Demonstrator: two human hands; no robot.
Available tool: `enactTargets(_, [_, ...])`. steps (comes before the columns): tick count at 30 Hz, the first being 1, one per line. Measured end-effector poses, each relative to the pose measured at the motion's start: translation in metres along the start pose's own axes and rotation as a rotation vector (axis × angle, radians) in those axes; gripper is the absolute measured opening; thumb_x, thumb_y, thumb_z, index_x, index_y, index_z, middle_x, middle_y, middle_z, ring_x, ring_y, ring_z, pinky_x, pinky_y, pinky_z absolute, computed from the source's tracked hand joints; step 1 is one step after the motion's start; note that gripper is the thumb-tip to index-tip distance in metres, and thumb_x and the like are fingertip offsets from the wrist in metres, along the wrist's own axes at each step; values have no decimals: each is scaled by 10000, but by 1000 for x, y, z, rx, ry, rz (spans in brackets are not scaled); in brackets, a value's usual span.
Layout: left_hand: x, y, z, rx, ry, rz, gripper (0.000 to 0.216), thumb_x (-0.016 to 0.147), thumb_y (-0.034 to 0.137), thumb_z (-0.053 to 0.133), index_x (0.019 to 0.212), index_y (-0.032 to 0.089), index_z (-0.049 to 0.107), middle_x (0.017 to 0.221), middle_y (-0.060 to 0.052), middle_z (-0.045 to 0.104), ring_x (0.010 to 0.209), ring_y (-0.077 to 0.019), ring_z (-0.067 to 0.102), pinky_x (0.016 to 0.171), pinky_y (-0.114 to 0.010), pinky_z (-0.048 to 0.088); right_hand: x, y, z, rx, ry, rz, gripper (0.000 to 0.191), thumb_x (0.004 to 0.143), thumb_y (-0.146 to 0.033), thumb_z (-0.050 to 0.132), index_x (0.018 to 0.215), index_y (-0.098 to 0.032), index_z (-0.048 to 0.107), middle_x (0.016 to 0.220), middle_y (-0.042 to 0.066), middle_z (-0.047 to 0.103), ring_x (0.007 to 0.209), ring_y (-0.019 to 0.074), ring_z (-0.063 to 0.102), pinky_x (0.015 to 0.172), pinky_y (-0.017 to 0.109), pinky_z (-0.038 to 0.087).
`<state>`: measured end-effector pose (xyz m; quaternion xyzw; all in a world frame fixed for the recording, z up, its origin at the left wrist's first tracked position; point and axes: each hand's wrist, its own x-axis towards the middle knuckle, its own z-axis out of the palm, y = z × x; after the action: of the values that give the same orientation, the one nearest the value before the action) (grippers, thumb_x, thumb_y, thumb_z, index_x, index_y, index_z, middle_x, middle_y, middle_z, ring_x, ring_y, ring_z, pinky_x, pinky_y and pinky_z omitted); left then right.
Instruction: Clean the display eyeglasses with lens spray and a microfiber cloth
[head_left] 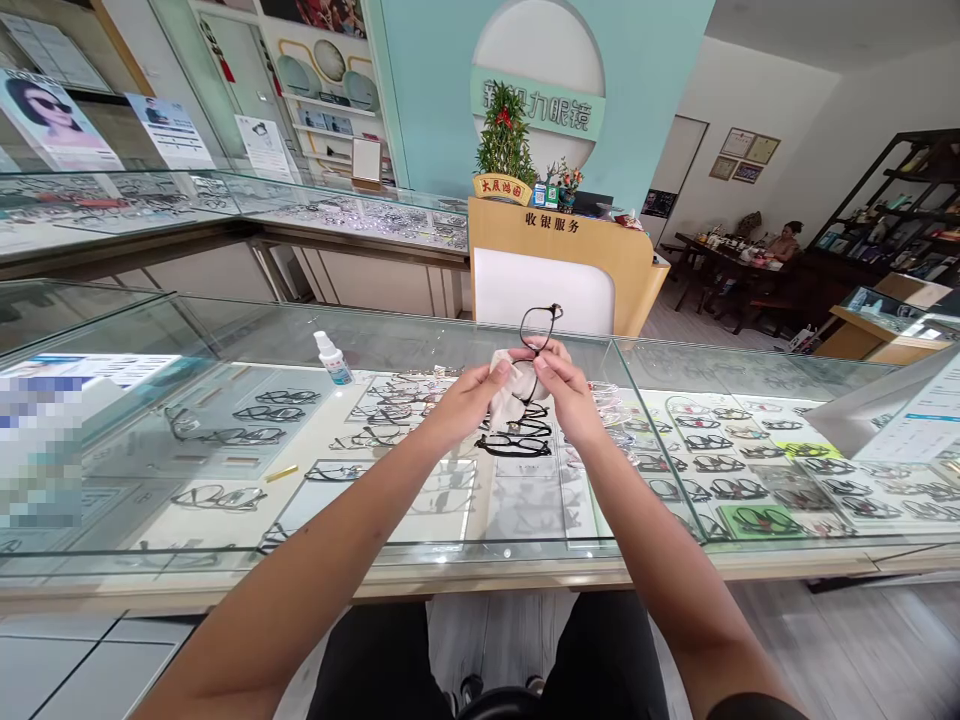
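A pair of dark-framed eyeglasses is held up on end above the glass display counter. My right hand is closed on the frame, thumb near the bridge. In my left hand is a pale cleaning cloth, pinched against the lower lens, which it partly hides. Both hands meet around the glasses, fingers bent. On the counter to the left stands a white spray bottle with a blue label. Below my hands, more dark eyeglasses lie inside the case.
Rows of eyeglasses fill the case on the right. A white sign leans at the right end. Beyond the counter stands a wooden cashier desk with a plant. A person sits at a far table.
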<state>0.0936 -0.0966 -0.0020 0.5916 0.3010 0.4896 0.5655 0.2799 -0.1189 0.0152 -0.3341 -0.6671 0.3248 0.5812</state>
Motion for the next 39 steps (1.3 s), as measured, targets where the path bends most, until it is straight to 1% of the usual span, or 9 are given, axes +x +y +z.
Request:
enactTargets(4, [-2,3,3,122,-17,9,709,845,880,718,760,182,627,578,39,434,529,-109,359,509,-277,257,0,3,3,21,-96,-10,463,1046,-687,610,1175,-337,884,1354,75,747,1485,289,540,1348,507,325])
enactTargets(6, [-2,5,5,120,3,26,737,816,905,723,737,183,600,593,37,430,550,-108,358,528,-272,266,0,6,4,20,-115,-15,471,1041,-697,617,1164,-330,885,1344,84,757,1464,290,554,1336,514,335])
enactTargets(10, [-1,7,8,102,56,71,748,774,905,763,735,173,612,690,3,520,647,-128,442,605,-270,363,-1,10,5,-17,-120,-28,528,1021,-744,611,1052,-298,892,1357,117,746,1440,306,571,1313,525,363])
enactTargets(16, [0,3,7,73,77,25,735,735,883,813,698,191,569,616,28,436,583,-119,393,547,-262,313,-3,8,7,-57,-132,-28,597,1024,-780,561,1104,-280,875,1431,123,707,1445,294,570,1308,496,377])
enactTargets(21, [-1,5,10,-10,75,19,680,706,793,896,758,170,628,659,18,524,602,-114,431,578,-253,341,-4,3,11,-28,-126,-56,551,1049,-739,555,1083,-294,878,1392,123,740,1403,303,599,1296,505,376])
enactTargets(26, [-2,7,10,-5,27,18,614,701,687,948,843,153,680,701,18,571,630,-109,438,605,-240,349,-4,1,13,-17,-102,-35,553,1045,-738,564,1031,-280,875,1358,111,754,1351,288,623,1252,467,421])
enactTargets(30, [-2,9,8,68,-55,38,591,775,676,904,955,148,709,771,3,607,688,-130,483,646,-243,376,-2,4,11,-14,-57,10,580,1020,-765,578,1013,-264,869,1315,114,754,1289,278,632,1222,444,445])
enactTargets(35, [-4,16,5,133,-176,83,545,814,624,896,1026,162,701,813,-3,615,713,-143,481,660,-248,380,1,7,6,40,-39,35,560,996,-734,634,813,-246,838,1101,97,724,1204,273,632,1147,414,475])
enactTargets(39, [-4,18,2,153,-230,88,555,861,660,842,1067,164,706,818,-11,616,716,-153,489,663,-256,384,2,4,4,62,-24,83,528,986,-714,643,949,-245,882,1077,71,684,1132,254,630,1117,412,474])
